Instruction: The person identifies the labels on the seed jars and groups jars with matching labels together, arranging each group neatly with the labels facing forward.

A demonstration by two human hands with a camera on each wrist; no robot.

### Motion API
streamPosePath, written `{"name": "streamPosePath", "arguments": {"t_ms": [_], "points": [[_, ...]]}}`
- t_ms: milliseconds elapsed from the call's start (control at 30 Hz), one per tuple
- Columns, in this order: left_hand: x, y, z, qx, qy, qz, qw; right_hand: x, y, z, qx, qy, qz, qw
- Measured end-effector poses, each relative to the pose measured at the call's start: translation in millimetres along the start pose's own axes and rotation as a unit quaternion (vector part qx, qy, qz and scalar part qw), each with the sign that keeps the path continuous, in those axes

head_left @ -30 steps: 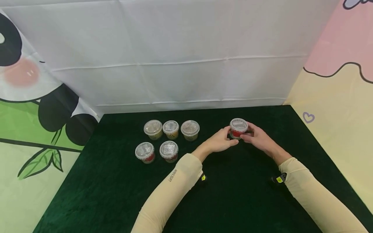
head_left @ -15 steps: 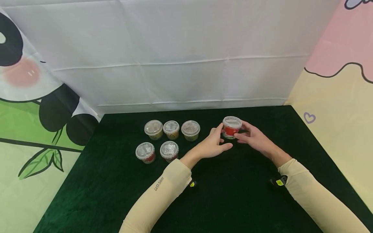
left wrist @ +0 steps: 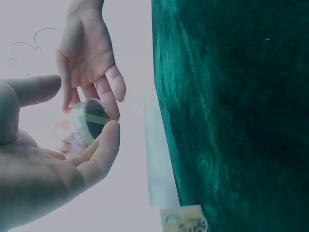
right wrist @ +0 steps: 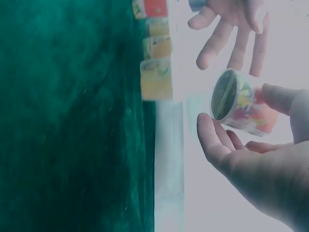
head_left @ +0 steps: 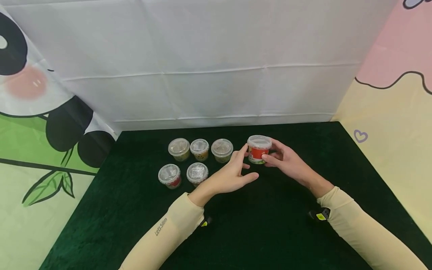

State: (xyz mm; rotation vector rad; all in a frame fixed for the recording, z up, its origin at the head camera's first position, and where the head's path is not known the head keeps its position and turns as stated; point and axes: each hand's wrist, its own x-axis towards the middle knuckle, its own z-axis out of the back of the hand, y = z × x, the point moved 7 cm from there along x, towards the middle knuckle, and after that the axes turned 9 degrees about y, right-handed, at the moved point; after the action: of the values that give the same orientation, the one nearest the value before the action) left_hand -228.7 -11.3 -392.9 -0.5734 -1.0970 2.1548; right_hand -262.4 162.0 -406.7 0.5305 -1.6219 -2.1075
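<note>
My right hand (head_left: 287,159) holds a small lidded plastic cup (head_left: 259,149) with a red label, thumb in front and fingers around its right side. In the right wrist view the dark underside of the cup (right wrist: 225,95) shows, lifted off the cloth. My left hand (head_left: 226,176) is spread at the cup's left side, its fingertips right at the wall and the thumb apart from it. To the left stand a lidded cup with pale yellow contents (head_left: 222,150), a smaller lidded cup (head_left: 200,149) and another pale one (head_left: 179,149).
In a nearer row are a cup with a red label (head_left: 170,176) and another lidded cup (head_left: 197,173), partly behind my left wrist. Dark green cloth (head_left: 270,225) covers the table. A white curtain (head_left: 216,93) rises behind it, with printed sheets at both sides.
The red-labelled cup has risen and moved left in my right hand. My left hand has drawn back to the left and its fingers have spread; the other cups stay in place.
</note>
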Motion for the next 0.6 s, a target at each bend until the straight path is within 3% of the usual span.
{"name": "streamPosePath", "arguments": {"t_ms": [200, 400, 600], "points": [[-16.2, -4.7, 8.5, -0.004, -0.029, -0.029, 0.9991, -1.1, 13, -9, 0.026, 0.008, 0.020, 0.9994], [-22.5, -5.4, 20.3, -0.018, -0.063, -0.041, 0.9970, -1.9, 20, -18, 0.081, 0.018, 0.036, 0.9959], [-29.8, 1.7, 25.8, -0.044, -0.050, -0.052, 0.9965, -0.4, 29, -35, 0.126, 0.048, 0.055, 0.9894]]}}
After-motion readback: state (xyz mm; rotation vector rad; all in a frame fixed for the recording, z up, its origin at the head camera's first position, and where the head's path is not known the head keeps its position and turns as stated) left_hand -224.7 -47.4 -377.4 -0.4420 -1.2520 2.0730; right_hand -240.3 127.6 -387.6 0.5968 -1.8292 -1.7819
